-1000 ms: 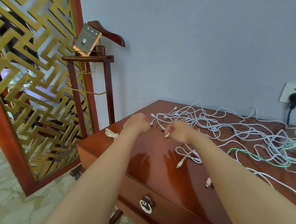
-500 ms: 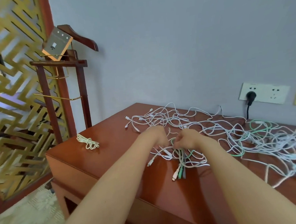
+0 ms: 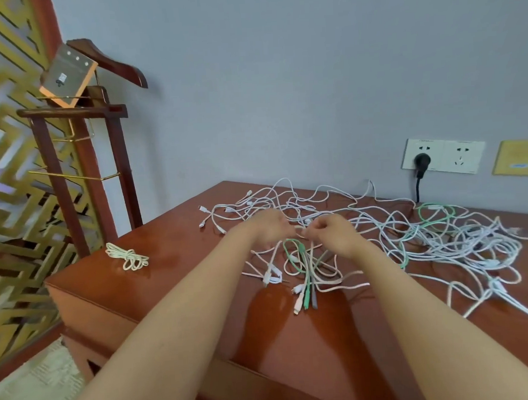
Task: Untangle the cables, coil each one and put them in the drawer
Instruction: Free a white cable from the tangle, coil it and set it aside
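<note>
White and green cables lie tangled on the desk, mostly off to the right; the left hand and right hand hover side by side over the near bunch, each grip pinching a thin strand; its loose ends point toward the person.

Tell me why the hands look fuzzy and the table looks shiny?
Head view: the left hand and right hand, pinching a cable, are smeared, likely from moving; the glossy table mirrors the arms as dark patches; the wide lens bends the gold screen at the left edge.
</note>
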A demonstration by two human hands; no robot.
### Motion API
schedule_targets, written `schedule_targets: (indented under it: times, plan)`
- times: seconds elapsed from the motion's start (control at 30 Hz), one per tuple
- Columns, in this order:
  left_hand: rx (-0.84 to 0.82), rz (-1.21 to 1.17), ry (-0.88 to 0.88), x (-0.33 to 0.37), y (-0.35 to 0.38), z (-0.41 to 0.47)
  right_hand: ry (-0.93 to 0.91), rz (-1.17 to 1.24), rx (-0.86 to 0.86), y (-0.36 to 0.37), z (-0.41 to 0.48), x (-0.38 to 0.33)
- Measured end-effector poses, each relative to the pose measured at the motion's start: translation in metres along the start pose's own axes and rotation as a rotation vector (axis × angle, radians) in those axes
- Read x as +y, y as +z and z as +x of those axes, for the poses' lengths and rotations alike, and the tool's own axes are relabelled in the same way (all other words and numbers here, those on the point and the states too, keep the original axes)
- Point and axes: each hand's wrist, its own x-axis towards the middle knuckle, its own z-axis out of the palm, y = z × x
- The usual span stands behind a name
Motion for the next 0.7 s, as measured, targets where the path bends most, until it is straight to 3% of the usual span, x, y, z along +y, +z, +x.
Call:
schedule_targets:
  times: [0.1,0.2,0.27,0.43,0.6,0.7]
  plan:
    - [-0.069,-0.405,0.055,0.022,0.003,0.002,-0.012,0.325,0.067,-0.02,0.0,-0.002]
    - [-0.109,-0.703,0.083,0.045,0.017,0.009,-0.029,0.451,0.167,-0.043,-0.004,0.0]
    - [-0.107,-0.836,0.098,0.061,0.028,0.016,-0.019,0.425,0.223,-0.057,-0.008,0.006]
    - [-0.014,-0.995,0.08,0.097,0.054,0.034,0.067,0.336,0.155,-0.083,-0.026,0.033]
    - [0.038,-1.191,0.019,0.124,0.079,0.055,0.038,0.182,-0.034,-0.098,-0.053,0.048]
    - [-0.065,-1.306,0.033,0.14,0.096,0.052,-0.037,0.139,0.077,-0.105,-0.057,0.067]
